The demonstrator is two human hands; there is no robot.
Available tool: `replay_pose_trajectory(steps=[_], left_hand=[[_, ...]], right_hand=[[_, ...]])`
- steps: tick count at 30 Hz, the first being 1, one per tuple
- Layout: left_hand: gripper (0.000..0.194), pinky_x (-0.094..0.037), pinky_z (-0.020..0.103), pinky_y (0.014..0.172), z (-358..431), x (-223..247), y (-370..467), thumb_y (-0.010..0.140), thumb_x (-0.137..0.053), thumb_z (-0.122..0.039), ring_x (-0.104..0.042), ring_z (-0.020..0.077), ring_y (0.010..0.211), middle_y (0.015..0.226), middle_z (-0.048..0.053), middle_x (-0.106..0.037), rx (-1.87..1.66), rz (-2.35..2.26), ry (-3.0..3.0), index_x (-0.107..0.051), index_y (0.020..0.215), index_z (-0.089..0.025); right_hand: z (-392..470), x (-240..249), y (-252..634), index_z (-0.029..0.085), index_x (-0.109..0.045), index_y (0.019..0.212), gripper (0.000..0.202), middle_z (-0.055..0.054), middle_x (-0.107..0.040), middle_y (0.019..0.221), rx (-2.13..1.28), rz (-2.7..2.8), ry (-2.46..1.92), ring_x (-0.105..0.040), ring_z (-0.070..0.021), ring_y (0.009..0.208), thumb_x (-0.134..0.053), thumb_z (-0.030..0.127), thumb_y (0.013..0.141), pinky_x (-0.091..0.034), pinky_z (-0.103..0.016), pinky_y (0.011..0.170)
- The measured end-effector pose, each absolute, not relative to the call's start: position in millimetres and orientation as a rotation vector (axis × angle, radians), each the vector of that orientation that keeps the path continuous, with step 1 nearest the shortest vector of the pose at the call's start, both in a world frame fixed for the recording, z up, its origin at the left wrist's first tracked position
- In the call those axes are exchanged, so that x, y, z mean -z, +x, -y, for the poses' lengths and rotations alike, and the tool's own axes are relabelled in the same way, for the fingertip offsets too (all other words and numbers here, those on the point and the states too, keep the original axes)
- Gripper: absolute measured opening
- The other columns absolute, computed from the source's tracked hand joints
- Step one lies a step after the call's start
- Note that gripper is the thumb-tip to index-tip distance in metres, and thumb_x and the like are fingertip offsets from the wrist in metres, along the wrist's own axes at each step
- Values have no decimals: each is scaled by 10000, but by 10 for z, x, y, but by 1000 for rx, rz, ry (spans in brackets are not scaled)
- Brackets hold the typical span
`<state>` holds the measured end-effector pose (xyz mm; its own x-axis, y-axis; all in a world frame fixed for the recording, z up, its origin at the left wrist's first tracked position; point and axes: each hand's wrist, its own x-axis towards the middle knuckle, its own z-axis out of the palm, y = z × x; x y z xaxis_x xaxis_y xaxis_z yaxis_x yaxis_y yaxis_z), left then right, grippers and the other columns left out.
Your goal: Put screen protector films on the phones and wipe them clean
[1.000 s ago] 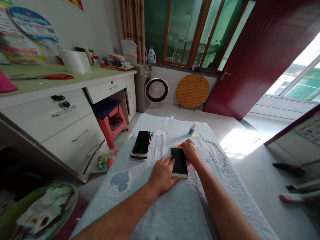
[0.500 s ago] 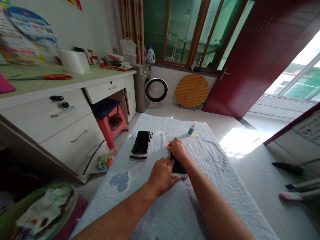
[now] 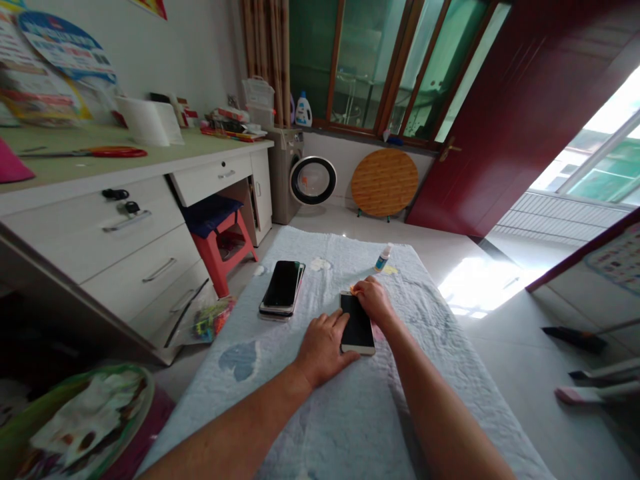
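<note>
A white-framed phone [image 3: 359, 328] with a dark screen lies on the pale blue quilted cloth [image 3: 420, 373]. Along its left edge rests my left hand [image 3: 323, 347], thumb apart from the fingers, fingertips on the screen's side. My right hand [image 3: 373, 300] is closed on a small orange cloth [image 3: 353, 290] at the phone's top right corner; most of that cloth is hidden under the fingers. To the left sits a stack of phones [image 3: 283, 288], a black-screened one on top. A small spray bottle [image 3: 383, 257] stands beyond my right hand.
On the left are a white desk [image 3: 210, 157] and a red stool [image 3: 225, 247]. A bin [image 3: 145, 407] with waste stands at the lower left, near a plastic bag [image 3: 213, 320]. Behind the covered surface are a washing machine [image 3: 285, 173] and a round wooden board [image 3: 385, 181].
My right hand has moved right across the phone's top with the orange cloth, uncovering more of the screen. My left hand has hardly moved.
</note>
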<state>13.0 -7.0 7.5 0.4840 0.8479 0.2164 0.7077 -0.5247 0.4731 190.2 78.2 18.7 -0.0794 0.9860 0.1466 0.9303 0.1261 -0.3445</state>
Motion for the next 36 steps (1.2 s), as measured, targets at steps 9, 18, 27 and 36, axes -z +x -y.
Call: replay_pose_trajectory(steps=[9, 18, 27, 36], left_hand=[[1057, -430, 489, 974, 61, -27, 150, 610, -804, -481, -519, 343, 1193, 1353, 162, -492, -774, -1341, 2230, -196, 1428, -205], [1079, -410, 507, 1010, 44, 87, 142, 612, -788, -432, -477, 349, 1239, 1330, 173, -465, -846, -1341, 2234, -139, 1439, -186], [711, -412, 456, 1009, 57, 49, 141, 668, -756, -469, -489, 319, 1205, 1280, 133, -483, -726, -1392, 2324, -446, 1240, -183], [670, -414, 441, 968, 85, -53, 137, 710, -718, -532, -525, 292, 1092, 1161, 82, -567, -644, -1406, 2344, -481, 1238, -195]], right_hand=[[-618, -237, 1644, 175, -738, 848, 263, -53, -603, 890, -356, 2206, -1618, -561, -132, 835, -486, 106, 865, -401, -210, 780], [8, -443, 1737, 189, -738, 826, 264, -19, -562, 865, -642, 2349, -1446, -532, -102, 745, -532, 26, 798, -400, -199, 706], [73, -437, 1782, 211, -747, 812, 257, -14, -567, 860, -670, 2393, -1414, -544, -102, 747, -546, 51, 799, -400, -195, 699], [-527, -293, 1785, 187, -751, 864, 243, -35, -620, 861, -456, 2254, -1581, -578, -127, 801, -551, 68, 795, -415, -213, 766]])
